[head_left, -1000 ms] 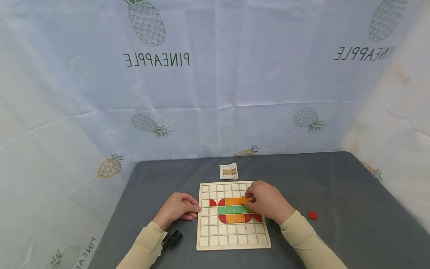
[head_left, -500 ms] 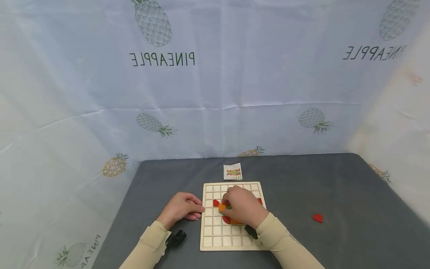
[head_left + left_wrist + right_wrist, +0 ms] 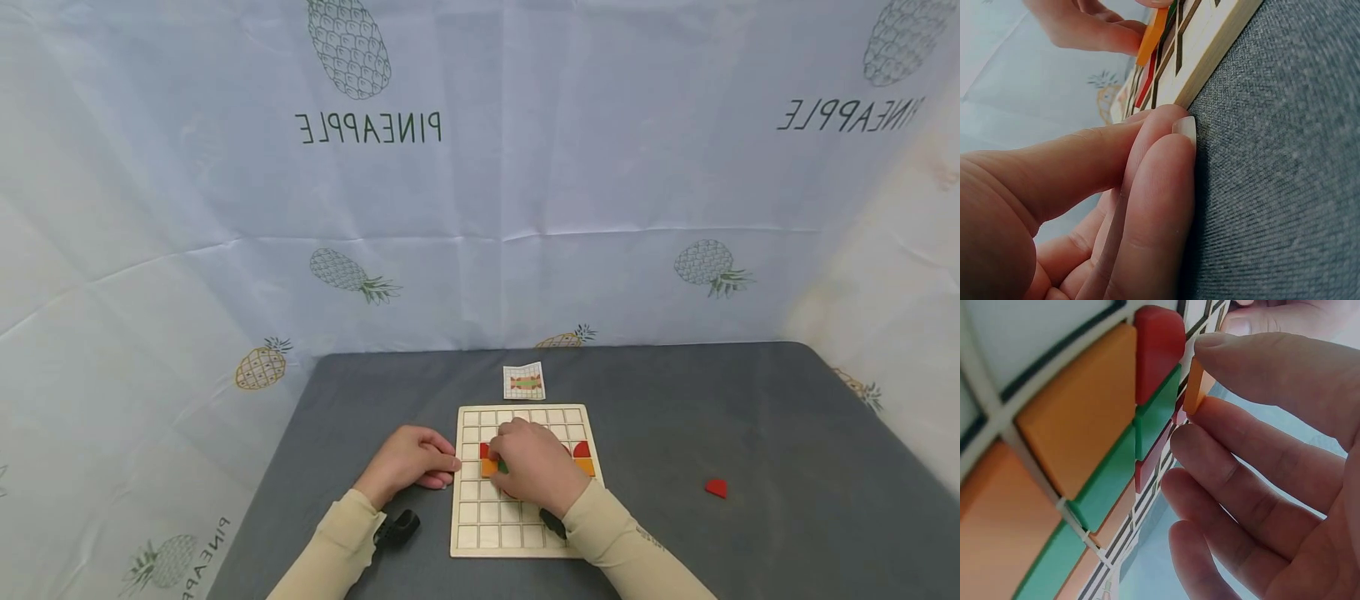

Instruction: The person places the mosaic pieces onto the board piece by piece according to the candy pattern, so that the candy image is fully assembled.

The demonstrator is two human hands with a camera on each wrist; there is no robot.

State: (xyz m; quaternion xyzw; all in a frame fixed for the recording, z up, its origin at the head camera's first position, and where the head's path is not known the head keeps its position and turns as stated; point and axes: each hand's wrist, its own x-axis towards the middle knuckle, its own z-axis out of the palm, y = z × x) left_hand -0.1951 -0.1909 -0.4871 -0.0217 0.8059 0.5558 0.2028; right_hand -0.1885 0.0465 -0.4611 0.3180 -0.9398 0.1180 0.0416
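A wooden grid board [image 3: 480, 537] lies on the grey table. My right hand [image 3: 540, 462] reaches over it and pinches an orange square tile [image 3: 487, 467] between thumb and index finger at the left end of the pattern. In the right wrist view that orange tile [image 3: 1194, 390] stands on edge, beyond a green tile [image 3: 1159, 412] and a red rounded tile [image 3: 1160, 347]. A red tile [image 3: 483, 450] sits just above it on the grid. My left hand [image 3: 412, 460] rests on the table with thumb and fingertips together at the board's left edge. The right hand hides most of the pattern's middle.
A small pattern card [image 3: 524, 382] lies behind the board. One loose red tile [image 3: 716, 488] is on the table to the right. At the pattern's right end are an orange tile [image 3: 585, 467] and a red quarter-round tile [image 3: 582, 449]. A pineapple-print cloth [image 3: 480, 183] hangs behind.
My right hand has carried the orange tile from the pattern's right side across to its left end and lowered it. The left hand stays at the board's edge. The head view has shifted slightly.
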